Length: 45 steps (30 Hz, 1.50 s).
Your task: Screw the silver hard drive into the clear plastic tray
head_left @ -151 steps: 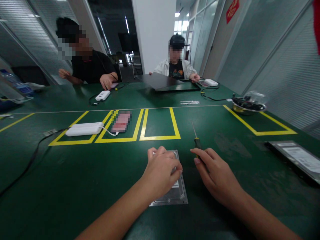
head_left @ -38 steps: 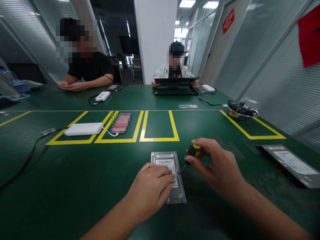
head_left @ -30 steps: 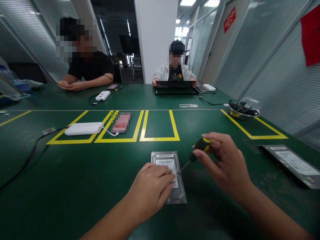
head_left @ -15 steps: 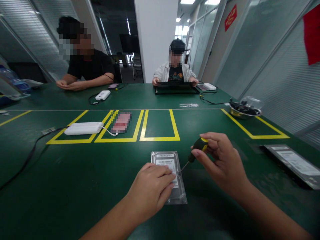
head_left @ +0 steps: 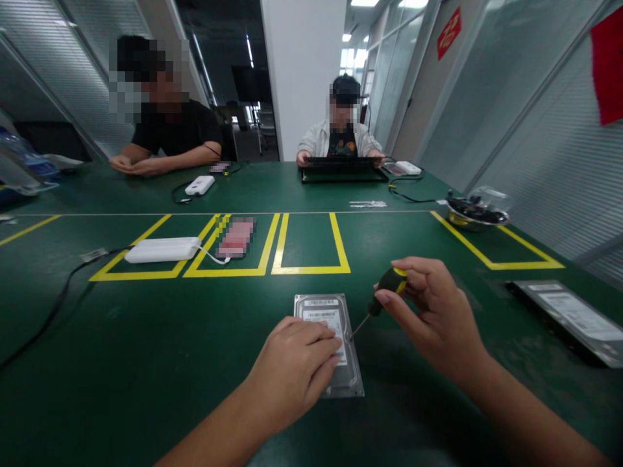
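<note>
A silver hard drive [head_left: 351, 381] with a white label lies flat on the green table. My left hand [head_left: 296, 363] rests across its middle, fingers together and slightly bent, holding it down and hiding part of the label. In my right hand [head_left: 433, 311] is a screwdriver [head_left: 389, 285] with a dark green and yellow handle, pinched between thumb and fingers. Its thin shaft slants down to the left, and the tip meets the drive near the right edge. Whether a screw sits under the tip is too small to tell.
Another hard drive [head_left: 574, 318] lies at the right. Behind it stands a metal bowl [head_left: 479, 220] of dark items. A white power bank [head_left: 163, 250] with cables and a blurred phone [head_left: 237, 237] lie near yellow tape frames [head_left: 311, 270]. Two people sit across; one holds a dark panel [head_left: 343, 170].
The screwdriver handle and my right hand have shifted very slightly to the right. My left hand and the drive stay put. The person at the left has turned their head a little.
</note>
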### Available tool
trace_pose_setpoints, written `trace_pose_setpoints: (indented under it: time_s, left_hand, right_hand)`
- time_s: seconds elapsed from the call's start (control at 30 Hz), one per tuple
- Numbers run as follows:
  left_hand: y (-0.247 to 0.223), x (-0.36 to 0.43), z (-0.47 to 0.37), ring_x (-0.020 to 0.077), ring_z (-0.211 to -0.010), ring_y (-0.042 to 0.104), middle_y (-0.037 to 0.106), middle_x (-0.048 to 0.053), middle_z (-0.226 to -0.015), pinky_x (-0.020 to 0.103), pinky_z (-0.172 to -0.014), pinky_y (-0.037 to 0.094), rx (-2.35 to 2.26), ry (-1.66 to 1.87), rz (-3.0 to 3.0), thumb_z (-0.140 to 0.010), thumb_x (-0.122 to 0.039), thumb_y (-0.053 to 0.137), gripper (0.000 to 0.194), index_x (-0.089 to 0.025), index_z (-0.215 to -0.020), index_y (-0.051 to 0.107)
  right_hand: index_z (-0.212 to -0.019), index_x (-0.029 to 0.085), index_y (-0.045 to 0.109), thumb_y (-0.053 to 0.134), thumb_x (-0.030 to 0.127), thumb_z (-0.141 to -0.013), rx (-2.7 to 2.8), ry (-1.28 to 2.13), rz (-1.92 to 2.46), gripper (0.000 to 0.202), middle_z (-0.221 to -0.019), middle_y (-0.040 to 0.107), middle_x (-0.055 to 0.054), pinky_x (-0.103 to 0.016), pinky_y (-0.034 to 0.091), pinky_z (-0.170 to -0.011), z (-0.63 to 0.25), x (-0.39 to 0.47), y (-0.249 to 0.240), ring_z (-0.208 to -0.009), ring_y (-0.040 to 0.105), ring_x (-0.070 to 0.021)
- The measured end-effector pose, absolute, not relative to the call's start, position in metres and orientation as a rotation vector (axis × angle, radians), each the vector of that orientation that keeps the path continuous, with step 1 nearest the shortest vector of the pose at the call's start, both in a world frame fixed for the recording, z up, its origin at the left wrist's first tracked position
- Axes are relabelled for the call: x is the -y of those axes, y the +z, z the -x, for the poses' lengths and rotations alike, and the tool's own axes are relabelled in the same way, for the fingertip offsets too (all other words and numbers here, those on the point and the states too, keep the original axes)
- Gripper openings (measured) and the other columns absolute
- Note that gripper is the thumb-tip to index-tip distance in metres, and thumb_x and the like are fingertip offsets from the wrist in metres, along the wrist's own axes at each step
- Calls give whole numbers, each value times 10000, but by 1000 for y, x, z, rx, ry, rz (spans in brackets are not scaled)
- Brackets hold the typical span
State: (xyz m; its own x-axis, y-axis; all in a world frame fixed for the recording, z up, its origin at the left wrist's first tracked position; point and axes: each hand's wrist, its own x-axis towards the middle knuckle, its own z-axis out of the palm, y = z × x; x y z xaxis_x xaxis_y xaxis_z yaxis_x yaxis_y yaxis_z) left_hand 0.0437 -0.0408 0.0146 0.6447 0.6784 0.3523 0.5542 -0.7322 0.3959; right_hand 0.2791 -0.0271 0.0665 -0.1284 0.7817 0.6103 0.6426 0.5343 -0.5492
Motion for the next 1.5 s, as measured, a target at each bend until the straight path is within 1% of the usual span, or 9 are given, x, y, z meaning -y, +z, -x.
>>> trace_pose_setpoints:
  time_s: [0.13,0.23,0.4,0.53,0.77,1.03,1.17,1.27,1.5]
  left_hand:
    - [15,41,-44,222,-1005,660,717,33,-1107,421,-869,463,-994,732,-2616,-945,-237,526,226,-242,-1108,683]
    - [16,42,-44,219,-1016,657,714,27,-1113,422,-876,464,-997,707,-2611,-944,-232,526,240,-246,-1127,682]
    - [16,42,-45,221,-1018,658,714,19,-1115,428,-871,463,-1001,697,-2613,-943,-242,534,243,-255,-1137,680]
    - [16,42,-45,221,-1010,658,713,20,-1113,425,-867,464,-1000,693,-2617,-943,-242,533,248,-253,-1143,679]
    - [16,42,-44,222,-993,662,714,25,-1116,427,-864,461,-1006,704,-2617,-939,-233,544,248,-255,-1148,676]
    - [16,42,-43,232,-1007,657,714,49,-1112,427,-870,457,-990,718,-2619,-941,-230,537,249,-244,-1145,679]
    - [14,43,-42,236,-996,661,714,45,-1117,434,-860,458,-995,727,-2621,-940,-236,537,244,-248,-1139,677]
    - [14,42,-42,232,-993,663,715,34,-1112,437,-858,458,-989,730,-2621,-941,-237,531,245,-251,-1140,673]
    - [15,42,-43,230,-1009,660,714,28,-1116,433,-857,461,-998,718,-2611,-938,-236,535,256,-256,-1156,669]
  right_hand:
    - [-1195,211,465,637,292,-908,1863,248,1160,345,-886,653,-24,-240,521,-619,-281,30,67,-715,655,-137]
    - [-1191,222,469,633,262,-907,1924,243,1114,330,-963,656,-41,-265,537,-676,-282,33,70,-785,661,-149]
    - [-1142,225,513,622,214,-909,2001,199,1046,257,-1010,640,-42,-257,531,-716,-277,39,81,-835,643,-143]
    - [-1095,214,544,618,173,-907,2048,157,1033,206,-957,619,-21,-231,504,-706,-275,43,92,-795,613,-116]
    - [-1093,211,582,588,147,-912,2177,343,971,192,-1026,599,-37,-243,505,-759,-275,46,112,-894,600,-134]
    - [-1040,203,622,609,197,-910,2178,338,1047,131,-942,648,-31,-241,499,-699,-274,43,119,-819,614,-141]
    - [-1098,227,647,585,215,-915,2302,393,1034,193,-1010,682,-37,-256,519,-749,-278,41,131,-877,643,-163]
    - [-1116,241,654,582,222,-911,2358,412,1069,218,-989,684,-32,-248,507,-726,-279,38,138,-842,640,-155]
    - [-943,231,659,629,268,-905,2359,457,1033,61,-899,636,-14,-233,478,-628,-271,25,140,-738,591,-127]
